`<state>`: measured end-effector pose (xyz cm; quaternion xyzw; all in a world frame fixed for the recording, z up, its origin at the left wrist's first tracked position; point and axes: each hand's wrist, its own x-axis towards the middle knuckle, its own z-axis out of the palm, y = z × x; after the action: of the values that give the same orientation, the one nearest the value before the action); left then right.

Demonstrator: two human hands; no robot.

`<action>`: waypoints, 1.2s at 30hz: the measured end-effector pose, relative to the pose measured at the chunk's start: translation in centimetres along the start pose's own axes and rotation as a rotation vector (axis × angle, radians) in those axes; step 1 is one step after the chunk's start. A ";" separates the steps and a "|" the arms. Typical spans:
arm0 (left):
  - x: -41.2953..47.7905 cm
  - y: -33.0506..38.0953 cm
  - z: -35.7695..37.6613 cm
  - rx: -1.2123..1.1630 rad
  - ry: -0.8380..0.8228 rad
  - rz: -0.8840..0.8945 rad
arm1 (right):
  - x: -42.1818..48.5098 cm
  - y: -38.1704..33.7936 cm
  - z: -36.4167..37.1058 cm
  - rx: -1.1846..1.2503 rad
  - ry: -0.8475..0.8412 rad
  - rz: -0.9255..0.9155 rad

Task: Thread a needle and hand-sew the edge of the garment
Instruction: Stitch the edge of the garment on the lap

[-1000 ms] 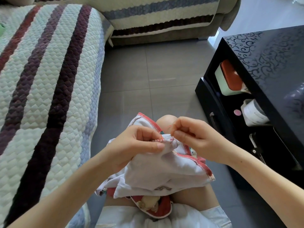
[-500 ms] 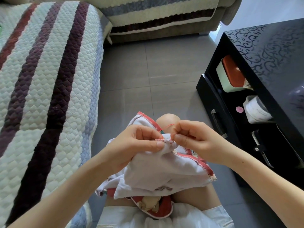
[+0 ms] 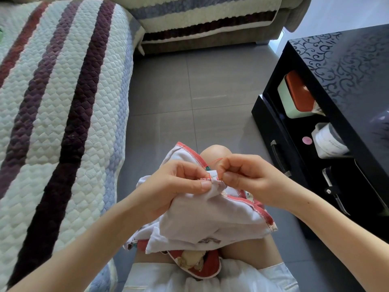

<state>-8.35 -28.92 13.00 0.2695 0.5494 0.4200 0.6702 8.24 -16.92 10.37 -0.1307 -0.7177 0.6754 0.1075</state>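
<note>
The needle is hidden. A red thread [image 3: 215,161] is pinched by the right hand [image 3: 242,175], the garment [image 3: 200,220] edge by the left hand [image 3: 174,186].

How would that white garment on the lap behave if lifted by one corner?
Probably floppy: the garment drapes and creases over the knee. Likely light, since the left hand bunches its edge with a fingertip pinch. It should hang limp, not roll.

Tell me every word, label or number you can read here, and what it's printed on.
No text here is legible.
Label on the white round tub in the glossy black cabinet: grey printed lines, too small and blurred to read.
Cabinet top: scroll ornament only, no letters.
</note>
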 end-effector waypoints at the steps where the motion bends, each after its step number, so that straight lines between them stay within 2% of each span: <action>1: 0.0 -0.1 0.0 -0.016 -0.008 -0.004 | 0.1 -0.1 0.0 0.002 -0.012 -0.010; 9: 0.1 -0.2 0.8 -0.048 -0.016 -0.010 | 0.8 -0.1 0.2 -0.028 -0.082 -0.091; 12: 0.1 -0.3 0.4 -0.046 0.013 0.016 | 0.5 0.7 -0.2 0.112 -0.080 -0.037; 16: 0.1 -0.3 0.3 -0.049 0.028 0.060 | -0.2 1.9 -0.5 0.008 0.083 -0.004; 18: 0.1 -0.5 0.6 -0.048 0.064 0.097 | -0.4 2.1 -0.3 -0.032 0.102 -0.022; 22: 0.4 -0.8 1.1 0.015 0.175 0.229 | -0.4 1.9 0.7 0.059 0.119 -0.078; 25: 0.8 -1.0 1.3 0.014 0.245 0.260 | -0.3 2.0 1.2 0.078 0.168 -0.138; 26: 0.9 -1.1 1.4 0.004 0.266 0.257 | -0.5 2.0 1.3 0.017 0.185 -0.142; 28: 1.1 -1.2 1.5 -0.025 0.307 0.239 | -0.8 1.8 1.4 -0.253 0.245 -0.168; 30: 1.2 -1.3 1.7 -0.025 0.340 0.221 | -1.0 1.4 1.7 -0.558 0.367 -0.275; 32: 1.3 -1.2 2.0 -0.002 0.348 0.207 | -0.7 1.1 2.0 -0.753 0.491 -0.428; 34: 1.4 -1.1 2.1 -0.001 0.352 0.195 | -0.3 1.1 2.3 -0.811 0.574 -0.556; 36: 1.5 -1.1 2.1 -0.016 0.359 0.184 | -0.1 1.1 2.3 -0.762 0.619 -0.594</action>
<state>-5.97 -27.97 11.89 0.2340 0.6296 0.5253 0.5224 7.62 -19.06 9.11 -0.1446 -0.8515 0.2400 0.4433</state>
